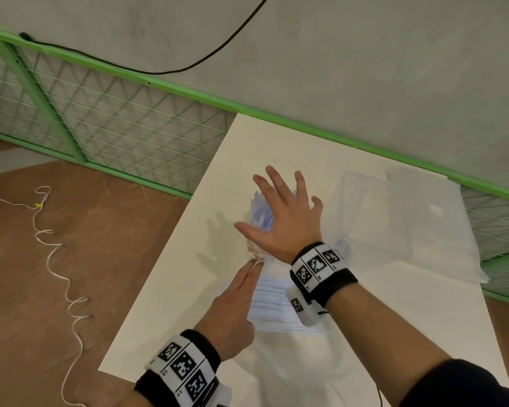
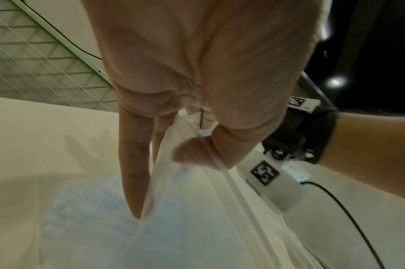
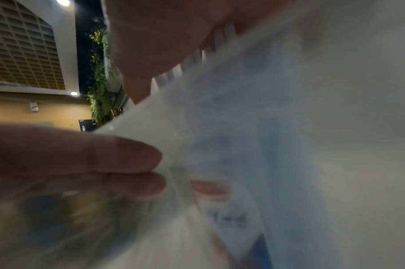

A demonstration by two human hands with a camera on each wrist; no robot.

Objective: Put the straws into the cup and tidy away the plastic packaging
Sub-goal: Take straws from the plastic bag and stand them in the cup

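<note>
To do this step well, I would keep my left hand pinching the clear plastic packaging firmly by its edge while my right hand, fingers spread flat, steadies the pale blue-white plastic straws. They stand bunched in a clear cup, barely visible, mid-way along the white counter.

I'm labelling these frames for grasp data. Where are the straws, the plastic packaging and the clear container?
straws (image 1: 260,211): head view, upper ends left of the right hand.
plastic packaging (image 2: 197,209): left wrist view, film below the pinching thumb.
clear container (image 1: 376,212): head view, bare floor.
</note>
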